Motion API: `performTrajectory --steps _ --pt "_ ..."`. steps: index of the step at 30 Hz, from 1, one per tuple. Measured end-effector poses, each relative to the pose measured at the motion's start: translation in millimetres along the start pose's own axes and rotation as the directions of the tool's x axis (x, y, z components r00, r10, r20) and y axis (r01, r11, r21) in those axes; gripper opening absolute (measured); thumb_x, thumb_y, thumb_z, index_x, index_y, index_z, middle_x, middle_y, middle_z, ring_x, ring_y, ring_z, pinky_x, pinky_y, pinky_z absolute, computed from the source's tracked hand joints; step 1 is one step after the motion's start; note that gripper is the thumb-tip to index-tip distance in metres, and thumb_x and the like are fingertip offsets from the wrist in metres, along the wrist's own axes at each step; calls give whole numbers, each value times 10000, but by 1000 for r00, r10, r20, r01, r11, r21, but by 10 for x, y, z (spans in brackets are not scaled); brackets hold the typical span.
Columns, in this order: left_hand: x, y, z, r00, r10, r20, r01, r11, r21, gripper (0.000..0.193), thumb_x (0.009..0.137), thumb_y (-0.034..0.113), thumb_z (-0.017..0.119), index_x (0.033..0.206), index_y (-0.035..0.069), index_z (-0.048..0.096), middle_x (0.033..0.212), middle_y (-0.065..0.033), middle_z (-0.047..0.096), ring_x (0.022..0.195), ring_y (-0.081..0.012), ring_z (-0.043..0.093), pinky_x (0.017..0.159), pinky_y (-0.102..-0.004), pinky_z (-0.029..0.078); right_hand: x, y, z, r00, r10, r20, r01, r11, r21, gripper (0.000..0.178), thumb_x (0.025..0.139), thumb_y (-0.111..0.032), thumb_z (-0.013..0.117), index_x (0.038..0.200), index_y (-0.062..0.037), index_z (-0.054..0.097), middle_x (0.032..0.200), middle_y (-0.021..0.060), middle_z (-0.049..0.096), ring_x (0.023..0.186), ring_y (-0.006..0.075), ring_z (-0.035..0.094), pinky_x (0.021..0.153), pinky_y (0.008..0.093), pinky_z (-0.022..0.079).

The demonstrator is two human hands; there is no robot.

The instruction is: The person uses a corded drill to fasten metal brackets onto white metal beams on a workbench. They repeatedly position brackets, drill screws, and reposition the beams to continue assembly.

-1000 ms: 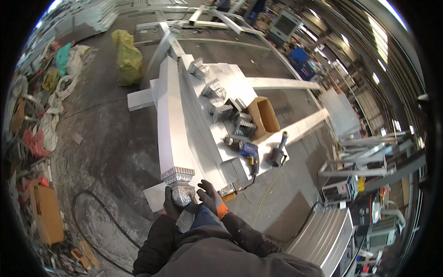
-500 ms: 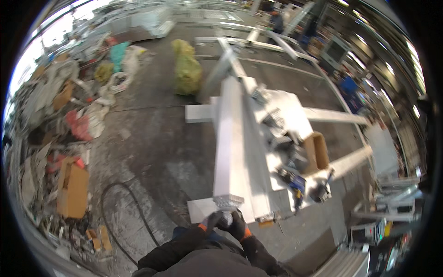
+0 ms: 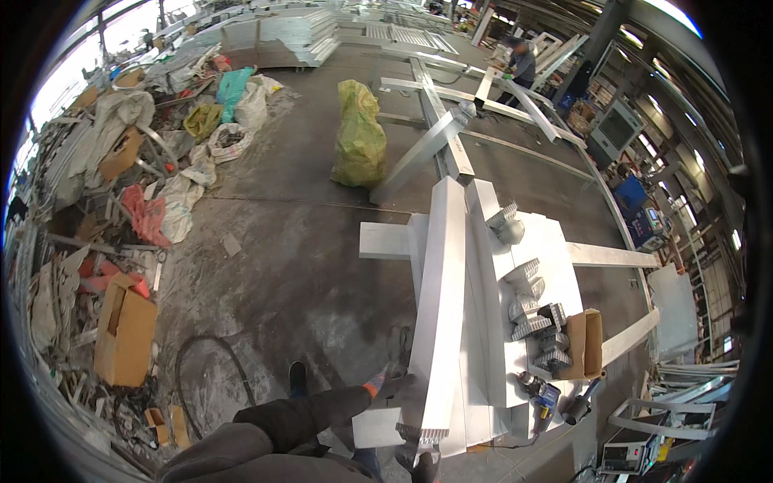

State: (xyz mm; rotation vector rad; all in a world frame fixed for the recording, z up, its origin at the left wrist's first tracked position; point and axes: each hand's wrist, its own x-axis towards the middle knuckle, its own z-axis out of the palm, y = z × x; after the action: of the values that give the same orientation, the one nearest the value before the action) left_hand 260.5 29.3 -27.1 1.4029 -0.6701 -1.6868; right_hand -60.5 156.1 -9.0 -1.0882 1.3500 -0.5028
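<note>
A long white rectangular post [image 3: 443, 306] lies lengthwise before me, its near end close to my body. My left hand [image 3: 396, 389], in a dark glove with an orange cuff, is closed against the post's left side near that end; its fingers are partly hidden. A ribbed silvery end fitting [image 3: 424, 435] shows its toothed edge at the post's near end. Just below it, my gloved right hand [image 3: 420, 464] grips the fitting, part of which the hand covers. More silvery fittings [image 3: 527, 282] lie on the white panels to the right.
Right of the post are an open cardboard box [image 3: 594, 346], a blue cordless drill [image 3: 541, 394] and a dark power tool [image 3: 578, 407]. A yellow sack [image 3: 358, 137] stands ahead. Scrap and another carton [image 3: 126, 332] line the left; a hose [image 3: 187, 354] crosses the floor. A co-worker [image 3: 522, 63] stands far off.
My left hand has moved from the fitting up to the post's left side. My right hand stays at the near end, where the fitting now sits closer against the post. My view has shifted left.
</note>
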Motion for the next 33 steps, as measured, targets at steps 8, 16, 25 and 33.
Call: performTrajectory --steps 8,16,25,33 --pt "210 578 -491 957 -81 279 197 887 -418 685 925 520 760 1442 110 573 1311 -87 691 1137 -231 690 981 -442 566 -450 -192 797 927 188 -324 -78 943 324 389 984 -164 700 1334 -71 559 1165 132 573 1000 263 614 844 352 584" --pt "84 1341 -944 868 214 448 157 737 -657 713 1003 571 610 1503 77 496 1439 -83 608 1275 -235 602 1080 -438 496 -457 -1339 1489 575 -650 -497 370 748 -551 583 836 -91 856 1324 34 562 1339 207 576 1169 280 595 959 386 542" --pt "398 2097 -1753 999 24 44 13 718 -696 471 1028 416 649 1363 89 596 1212 -28 674 1066 -165 644 946 -361 549 336 -3572 2352 628 -671 -393 215 636 -741 382 802 -88 775 1140 49 658 1238 203 636 1178 362 612 1030 444 483" --pt "569 2011 -2638 973 -74 219 214 644 -734 606 1000 496 659 1443 112 505 1373 -70 589 1262 -227 566 1073 -419 490 843 -4161 2571 774 -540 -330 215 714 -666 493 707 -152 792 1177 -32 708 1290 182 647 1175 325 651 1000 391 524"
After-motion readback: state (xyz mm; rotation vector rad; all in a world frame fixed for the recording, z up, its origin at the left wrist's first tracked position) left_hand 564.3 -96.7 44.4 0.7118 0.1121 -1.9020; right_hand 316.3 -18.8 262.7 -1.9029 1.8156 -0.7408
